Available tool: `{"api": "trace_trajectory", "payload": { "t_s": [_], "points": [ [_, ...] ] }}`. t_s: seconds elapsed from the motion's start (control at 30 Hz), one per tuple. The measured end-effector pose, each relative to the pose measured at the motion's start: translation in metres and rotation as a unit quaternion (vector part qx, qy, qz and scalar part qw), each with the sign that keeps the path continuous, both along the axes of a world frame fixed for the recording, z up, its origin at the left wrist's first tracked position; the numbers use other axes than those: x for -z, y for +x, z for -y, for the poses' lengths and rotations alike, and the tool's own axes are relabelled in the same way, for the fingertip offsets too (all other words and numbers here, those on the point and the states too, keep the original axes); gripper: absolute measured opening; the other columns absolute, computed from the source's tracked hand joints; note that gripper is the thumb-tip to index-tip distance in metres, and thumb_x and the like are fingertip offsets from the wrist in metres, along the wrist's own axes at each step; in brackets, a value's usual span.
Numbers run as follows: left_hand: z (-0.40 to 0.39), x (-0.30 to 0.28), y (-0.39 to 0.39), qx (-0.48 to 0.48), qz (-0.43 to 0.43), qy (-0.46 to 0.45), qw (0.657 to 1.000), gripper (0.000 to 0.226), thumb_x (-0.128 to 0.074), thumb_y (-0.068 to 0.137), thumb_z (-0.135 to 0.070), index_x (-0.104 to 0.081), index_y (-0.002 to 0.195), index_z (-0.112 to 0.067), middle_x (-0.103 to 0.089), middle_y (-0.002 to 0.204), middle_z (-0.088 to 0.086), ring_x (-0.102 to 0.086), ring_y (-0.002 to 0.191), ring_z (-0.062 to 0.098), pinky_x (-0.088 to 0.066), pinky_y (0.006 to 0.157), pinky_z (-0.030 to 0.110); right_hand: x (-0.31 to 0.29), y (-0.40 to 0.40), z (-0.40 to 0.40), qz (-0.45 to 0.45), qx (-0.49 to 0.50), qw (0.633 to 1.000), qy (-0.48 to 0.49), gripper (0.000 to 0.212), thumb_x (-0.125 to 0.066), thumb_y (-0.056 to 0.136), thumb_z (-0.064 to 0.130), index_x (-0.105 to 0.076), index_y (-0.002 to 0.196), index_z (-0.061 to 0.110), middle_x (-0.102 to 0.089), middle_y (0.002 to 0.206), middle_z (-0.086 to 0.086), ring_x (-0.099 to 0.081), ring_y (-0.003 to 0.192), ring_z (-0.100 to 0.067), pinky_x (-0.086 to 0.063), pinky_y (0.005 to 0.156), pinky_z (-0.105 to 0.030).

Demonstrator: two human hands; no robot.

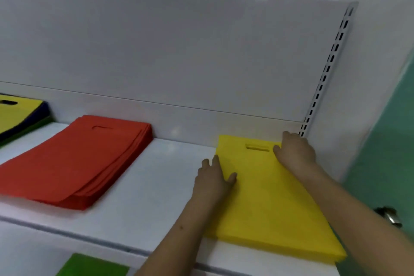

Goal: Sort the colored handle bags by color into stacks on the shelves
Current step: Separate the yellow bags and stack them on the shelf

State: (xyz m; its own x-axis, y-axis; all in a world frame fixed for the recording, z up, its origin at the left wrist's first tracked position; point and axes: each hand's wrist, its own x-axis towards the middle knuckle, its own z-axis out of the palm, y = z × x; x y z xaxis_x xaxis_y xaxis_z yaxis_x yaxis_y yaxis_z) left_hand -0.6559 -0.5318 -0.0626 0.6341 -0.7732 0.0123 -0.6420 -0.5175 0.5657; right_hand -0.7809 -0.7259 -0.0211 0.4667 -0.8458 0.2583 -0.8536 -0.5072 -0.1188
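We find the yellow stack (268, 197) at the shelf's (156, 175) right end, long axis running front to back, with our left hand (214, 180) flat on its left edge and our right hand (294, 151) flat on its far right corner, neither gripping.

- The left hand (214, 178) lies flat, fingers straight, thumb out to the side.
- The right hand (295, 151) lies flat too, arm stretched forward.

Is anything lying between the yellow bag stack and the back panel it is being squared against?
Nothing visible: the flat yellow handle-bag stack has bare white shelf behind it, with the left hand and right hand on it.
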Motion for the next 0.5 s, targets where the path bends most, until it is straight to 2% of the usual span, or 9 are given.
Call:
{"api": "trace_trajectory", "payload": {
  "t_s": [0.13, 0.27, 0.37, 0.5],
  "points": [
    [-0.037, -0.005, 0.021, -0.008, -0.004, -0.085, 0.996, 0.079, -0.050, 0.095, -0.051, -0.014, 0.156, -0.016, -0.020, 0.158, 0.009, -0.027, 0.143, 0.026, -0.032, 0.113, 0.038, -0.024, 0.059, -0.051, 0.100, -0.095, 0.990, 0.013, 0.050, -0.047, 0.098, 0.036, -0.043, 0.135, 0.003, -0.051, 0.129, -0.018, -0.048, 0.119, -0.037, -0.045, 0.088, -0.041],
    [-0.107, -0.017, 0.064, -0.033, 0.031, -0.153, 0.987, 0.072, -0.051, 0.096, -0.047, -0.021, 0.155, -0.018, -0.028, 0.155, 0.004, -0.033, 0.139, 0.018, -0.031, 0.110, 0.029, -0.037, 0.143, -0.128, 0.200, -0.184, 0.959, 0.081, 0.059, -0.053, 0.096, 0.035, -0.037, 0.143, 0.004, -0.048, 0.139, -0.019, -0.044, 0.128, -0.034, -0.038, 0.100, -0.038],
    [-0.175, -0.032, 0.110, -0.067, 0.057, -0.195, 0.977, 0.067, -0.051, 0.096, -0.044, -0.026, 0.153, -0.020, -0.034, 0.150, 0.001, -0.038, 0.134, 0.015, -0.032, 0.106, 0.024, -0.047, 0.217, -0.197, 0.231, -0.243, 0.934, 0.122, 0.060, -0.055, 0.095, 0.027, -0.034, 0.146, 0.003, -0.045, 0.144, -0.019, -0.042, 0.132, -0.033, -0.033, 0.105, -0.034],
    [-0.274, -0.043, 0.174, -0.135, 0.081, -0.229, 0.961, 0.062, -0.052, 0.096, -0.044, -0.032, 0.150, -0.023, -0.042, 0.142, -0.002, -0.046, 0.126, 0.014, -0.039, 0.104, 0.029, -0.052, 0.313, -0.291, 0.242, -0.299, 0.914, 0.128, 0.060, -0.055, 0.095, 0.028, -0.036, 0.145, 0.002, -0.043, 0.146, -0.020, -0.041, 0.135, -0.032, -0.031, 0.108, -0.035]
  ]
}}
